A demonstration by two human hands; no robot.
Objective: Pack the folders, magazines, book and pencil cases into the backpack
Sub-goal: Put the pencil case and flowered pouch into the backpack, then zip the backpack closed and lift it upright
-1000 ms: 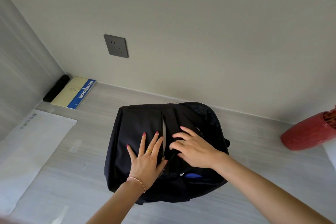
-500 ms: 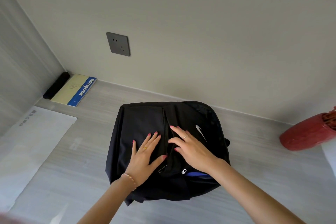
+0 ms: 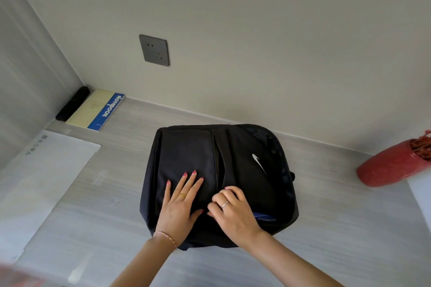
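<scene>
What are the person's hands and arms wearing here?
Both forearms are bare, with no sleeves in view. The left hand has pink-painted nails, a gold ring and a thin beaded bracelet at the wrist. The right hand wears a slim silver-coloured ring and pink nails too.

Probably a home study corner: grey desk (image 3: pixel 116 205), wall socket (image 3: pixel 154 50), notebook (image 3: pixel 96 109), red vase (image 3: pixel 394 165), white mat (image 3: pixel 46 182).

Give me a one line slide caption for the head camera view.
Left hand pressed flat on the black backpack while the right hand pinches at its zipper.
</scene>
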